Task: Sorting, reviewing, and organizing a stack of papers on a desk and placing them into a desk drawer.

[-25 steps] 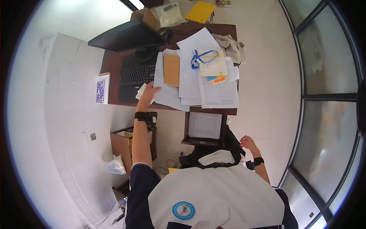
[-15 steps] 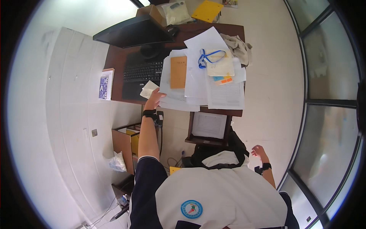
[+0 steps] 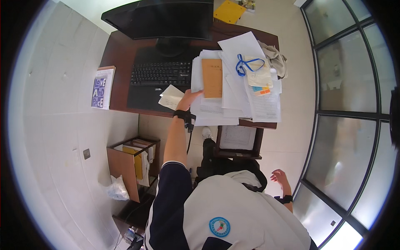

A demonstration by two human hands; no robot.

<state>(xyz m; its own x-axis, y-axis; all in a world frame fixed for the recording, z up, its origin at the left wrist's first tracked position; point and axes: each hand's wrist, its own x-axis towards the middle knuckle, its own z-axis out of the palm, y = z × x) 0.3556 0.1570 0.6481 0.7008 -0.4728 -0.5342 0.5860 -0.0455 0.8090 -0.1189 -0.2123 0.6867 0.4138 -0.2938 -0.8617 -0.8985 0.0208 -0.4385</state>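
On the desk, my left hand is at the left edge of a loose stack of white papers. Its thumb lies on top, reaching the lower left side of a brown notebook, while the other fingers are mostly hidden at the stack's edge. Just left of this hand is a small folded cream paper. My right hand hangs free at my right side, fingers loosely apart and nothing in it. On the papers' right part rest a cream pouch with a blue lanyard and coloured sticky tabs.
A monitor and black keyboard occupy the desk's left half. A calendar stands at its left edge. Below the desk front, a drawer is pulled out. A file box is low at left; frosted glass panels line the right.
My left hand has moved up over the papers to the brown notebook's side. The view has shifted, showing the keyboard and monitor more fully. My right hand still hangs free.
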